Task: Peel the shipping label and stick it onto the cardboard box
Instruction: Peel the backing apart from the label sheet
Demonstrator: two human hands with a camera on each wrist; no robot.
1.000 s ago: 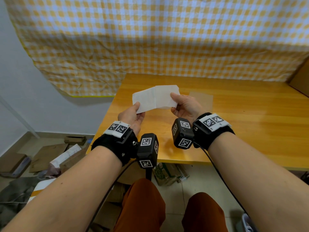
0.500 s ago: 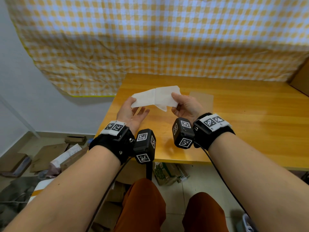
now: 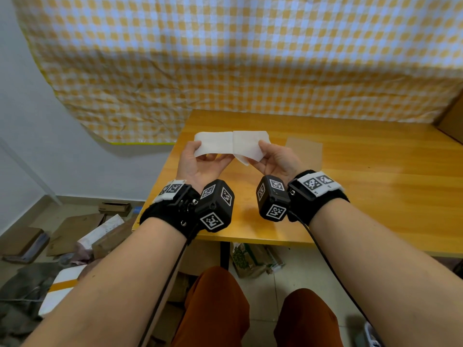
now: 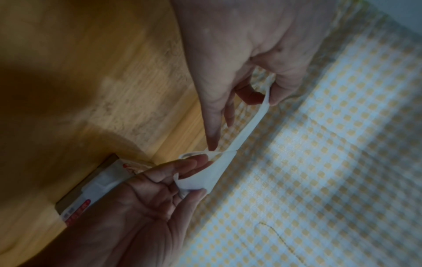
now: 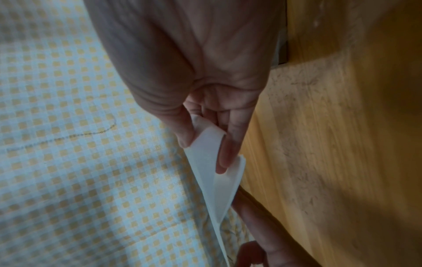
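A white label sheet (image 3: 231, 145) hangs in the air over the table's near left part, stretched between both hands. My left hand (image 3: 200, 152) pinches its left end, thumb on top. My right hand (image 3: 263, 154) pinches its right end. In the left wrist view the left hand (image 4: 266, 97) nips a thin edge of the sheet (image 4: 219, 171), and a loose fold curls by the right hand (image 4: 194, 182). In the right wrist view the right hand (image 5: 203, 150) holds the sheet (image 5: 219, 184), which splits into two layers there. A flat brown cardboard piece (image 3: 304, 151) lies on the table just right of the hands.
The wooden table (image 3: 363, 196) stands against a yellow checked cloth (image 3: 250, 58) on the wall. A cardboard box (image 3: 453, 121) sits at the table's far right edge. Cardboard scraps and bags (image 3: 75, 236) litter the floor to the left. My knees (image 3: 213, 309) are under the front edge.
My left hand left the sheet's lower left corner, opened under it, and now pinches its left end again. The sheet tipped flatter, and a lower layer curls loose near the middle.
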